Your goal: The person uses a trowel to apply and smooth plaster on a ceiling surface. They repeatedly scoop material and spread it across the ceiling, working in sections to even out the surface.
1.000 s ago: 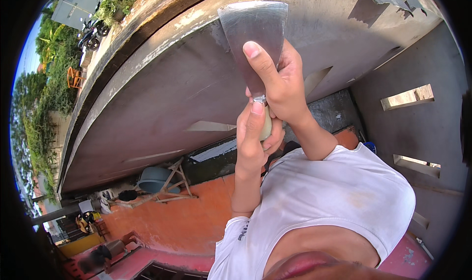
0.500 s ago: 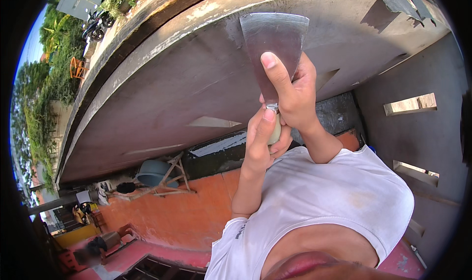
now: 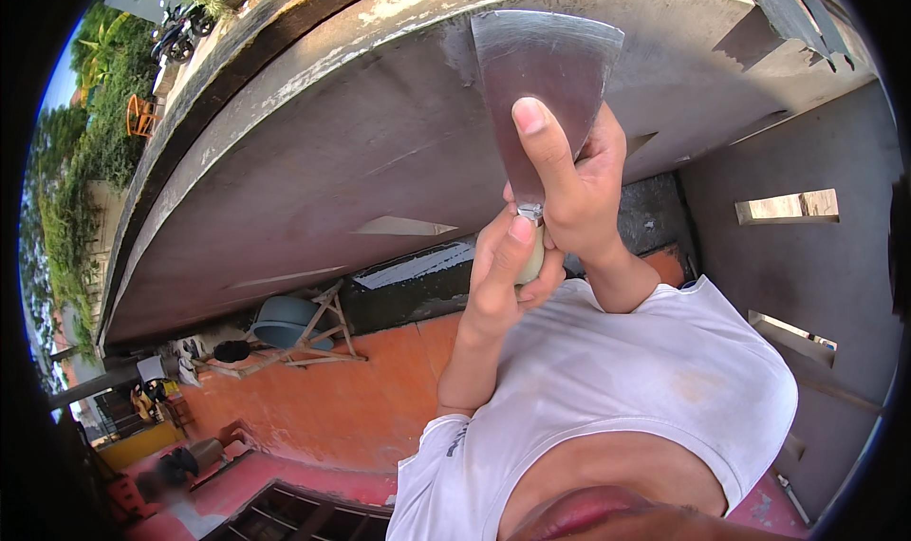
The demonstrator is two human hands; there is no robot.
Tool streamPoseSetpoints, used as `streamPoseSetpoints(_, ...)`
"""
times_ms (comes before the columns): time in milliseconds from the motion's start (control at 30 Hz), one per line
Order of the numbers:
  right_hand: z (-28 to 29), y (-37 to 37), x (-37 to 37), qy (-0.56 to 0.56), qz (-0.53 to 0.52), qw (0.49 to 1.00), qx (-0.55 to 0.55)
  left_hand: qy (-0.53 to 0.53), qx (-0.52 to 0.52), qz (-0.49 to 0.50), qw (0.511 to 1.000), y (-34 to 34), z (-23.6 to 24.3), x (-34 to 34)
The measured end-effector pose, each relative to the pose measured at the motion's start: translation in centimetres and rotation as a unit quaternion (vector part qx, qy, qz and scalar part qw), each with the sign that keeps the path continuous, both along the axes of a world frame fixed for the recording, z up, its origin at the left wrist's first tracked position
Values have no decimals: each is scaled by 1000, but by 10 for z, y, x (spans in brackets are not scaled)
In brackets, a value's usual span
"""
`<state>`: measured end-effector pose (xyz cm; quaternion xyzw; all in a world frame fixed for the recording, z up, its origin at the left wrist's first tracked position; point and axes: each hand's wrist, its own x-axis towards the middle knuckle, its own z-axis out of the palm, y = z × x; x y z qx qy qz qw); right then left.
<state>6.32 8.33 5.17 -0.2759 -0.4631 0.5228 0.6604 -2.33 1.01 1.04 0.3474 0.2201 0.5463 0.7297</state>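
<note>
I see the bare left hand (image 3: 501, 273) wrapped round the pale, rounded handle (image 3: 532, 265) of a wide, flat, grey metal scraper (image 3: 536, 76). The bare right hand (image 3: 584, 190) pinches its blade (image 3: 552, 52), thumb (image 3: 548, 147) in front. It points to twelve o'clock, before the long grey wall (image 3: 285, 190). A slipping thumb could get cut.

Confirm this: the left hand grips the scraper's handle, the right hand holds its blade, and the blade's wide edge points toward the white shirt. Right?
Not quite: the wide edge points away from the white shirt, toward the top of the head view. The left hand does grip the scraper's handle, and the right hand holds its blade.
</note>
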Motion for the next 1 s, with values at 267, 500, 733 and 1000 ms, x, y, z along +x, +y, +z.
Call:
streamPoseSetpoints(267, 3, -1, 1, 7, 22, 1000, -13, 21, -10, 18, 1000, -2, 5, 1)
streamPoseSetpoints(500, 8, 7, -3, 8, 44, 999, 1, 17, 15, 20, 1000, 3, 8, -3)
streamPoseSetpoints(733, 0, -2, -5, 4, 53, 998, -13, -8, 1, 27, 1000, -6, -1, -2)
streamPoseSetpoints(1000, -1, -3, -3, -7, 52, 998, -15, -27, -15, 25, 999, -9, -9, 1)
